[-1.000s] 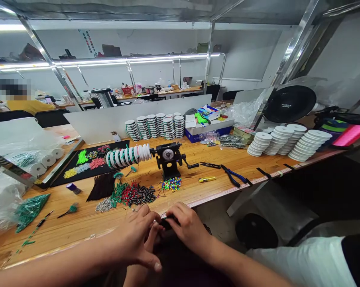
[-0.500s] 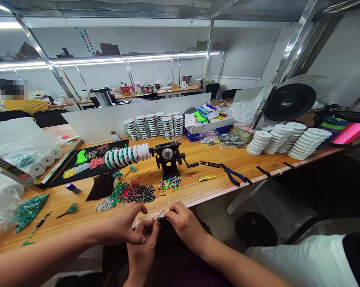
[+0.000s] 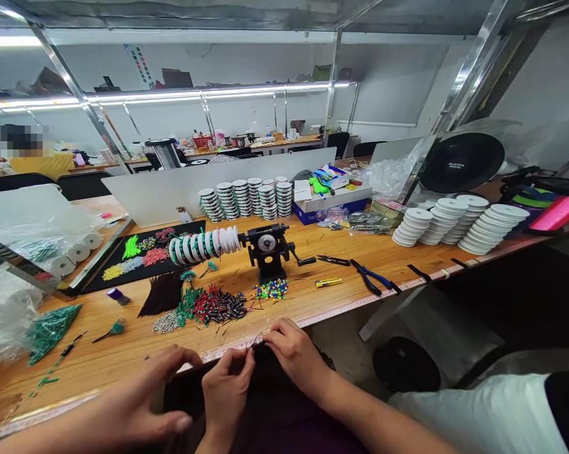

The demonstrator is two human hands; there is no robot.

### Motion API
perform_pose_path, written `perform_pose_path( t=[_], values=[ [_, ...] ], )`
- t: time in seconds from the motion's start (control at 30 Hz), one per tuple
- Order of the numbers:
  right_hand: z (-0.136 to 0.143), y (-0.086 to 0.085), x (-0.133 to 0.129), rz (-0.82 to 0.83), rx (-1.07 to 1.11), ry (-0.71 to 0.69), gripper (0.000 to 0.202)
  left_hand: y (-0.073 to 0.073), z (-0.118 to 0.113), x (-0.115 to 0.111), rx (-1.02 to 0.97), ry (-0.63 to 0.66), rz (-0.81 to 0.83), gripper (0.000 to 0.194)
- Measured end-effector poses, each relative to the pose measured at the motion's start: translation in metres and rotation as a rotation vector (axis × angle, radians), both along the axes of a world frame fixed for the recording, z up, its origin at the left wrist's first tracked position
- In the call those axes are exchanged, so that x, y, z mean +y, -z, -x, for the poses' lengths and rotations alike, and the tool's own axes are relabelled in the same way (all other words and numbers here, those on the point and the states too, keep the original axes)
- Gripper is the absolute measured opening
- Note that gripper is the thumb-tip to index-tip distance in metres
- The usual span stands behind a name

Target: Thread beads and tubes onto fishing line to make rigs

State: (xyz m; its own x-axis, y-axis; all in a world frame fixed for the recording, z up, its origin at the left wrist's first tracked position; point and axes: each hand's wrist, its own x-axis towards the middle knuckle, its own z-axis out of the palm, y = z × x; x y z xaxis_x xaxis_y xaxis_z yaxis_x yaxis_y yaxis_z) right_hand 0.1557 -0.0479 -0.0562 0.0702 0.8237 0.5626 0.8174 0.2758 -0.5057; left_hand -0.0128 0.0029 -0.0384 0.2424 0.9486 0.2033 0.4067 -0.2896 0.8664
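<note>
My left hand point(image 3: 226, 386) is at the bench's front edge, thumb and fingertips pinched on a thin dark strand point(image 3: 254, 341). Just to its right, my right hand point(image 3: 293, 347) pinches the same strand, its fingertips a short gap away. Another person's hand point(image 3: 147, 394) reaches in from the left, fingers apart, blurred. Beyond lie multicoloured beads point(image 3: 271, 290), small red, green and black pieces point(image 3: 213, 304), silver bits point(image 3: 166, 321) and dark strands point(image 3: 160, 294). A black hand-cranked device point(image 3: 268, 249) carries a row of white spools point(image 3: 203, 244).
Stacks of white spools point(image 3: 494, 228) stand right, wound spools point(image 3: 241, 197) at the back. Pliers point(image 3: 372, 279), a cutter point(image 3: 334, 260) and a yellow tube point(image 3: 328, 282) lie right of the device. A bag of green pieces point(image 3: 55, 329) is left. A white sleeve shows lower right.
The other person's hand has drawn back to the left and down, away from my left hand. My own hands have barely moved and still pinch the strand. The view has shifted slightly.
</note>
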Motion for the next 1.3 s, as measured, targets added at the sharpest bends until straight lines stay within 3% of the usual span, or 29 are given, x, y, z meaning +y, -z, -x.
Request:
perform_pose_path(
  t=[0.1, 0.23, 0.33, 0.43, 0.57, 0.67, 0.87, 0.97, 1.13, 1.2, 1.3],
  values=[
    [0.000, 0.001, 0.000, 0.000, 0.011, -0.005, 0.018, 0.012, -0.010, -0.010, -0.021, -0.021, 0.005, 0.016],
    [0.000, 0.002, 0.000, -0.001, 0.021, -0.005, 0.019, 0.009, -0.007, -0.001, -0.097, -0.015, 0.079, 0.017],
    [0.000, -0.003, -0.004, 0.021, 0.072, -0.034, 0.021, 0.006, -0.005, 0.002, -0.194, 0.023, 0.217, 0.030],
    [0.003, -0.014, -0.009, 0.136, 0.390, -0.115, 0.021, 0.000, -0.004, -0.002, -0.283, 0.073, 0.374, 0.045],
    [0.009, -0.032, -0.016, 0.397, 0.948, -0.325, 0.013, -0.016, 0.000, -0.013, -0.483, 0.129, 0.647, 0.040],
    [0.011, -0.046, -0.019, 0.413, 0.975, -0.355, 0.011, -0.025, 0.004, -0.020, -0.594, 0.178, 0.773, 0.034],
    [0.009, -0.056, -0.021, 0.368, 0.869, -0.281, 0.007, -0.035, 0.006, -0.021, -0.592, 0.216, 0.805, 0.031],
    [0.008, -0.048, -0.017, 0.489, 1.086, -0.378, 0.017, -0.039, 0.005, -0.021, -0.664, 0.216, 0.903, 0.029],
    [0.010, -0.040, -0.010, 0.732, 1.550, -0.667, 0.044, -0.040, 0.007, -0.024, -0.846, 0.253, 1.150, 0.030],
    [0.010, -0.044, -0.010, 0.726, 1.553, -0.678, 0.044, -0.039, 0.008, -0.023, -0.884, 0.257, 1.175, 0.029],
    [0.009, -0.051, -0.013, 0.642, 1.295, -0.514, 0.036, -0.038, 0.008, -0.022, -0.880, 0.254, 1.150, 0.025]
  ],
)
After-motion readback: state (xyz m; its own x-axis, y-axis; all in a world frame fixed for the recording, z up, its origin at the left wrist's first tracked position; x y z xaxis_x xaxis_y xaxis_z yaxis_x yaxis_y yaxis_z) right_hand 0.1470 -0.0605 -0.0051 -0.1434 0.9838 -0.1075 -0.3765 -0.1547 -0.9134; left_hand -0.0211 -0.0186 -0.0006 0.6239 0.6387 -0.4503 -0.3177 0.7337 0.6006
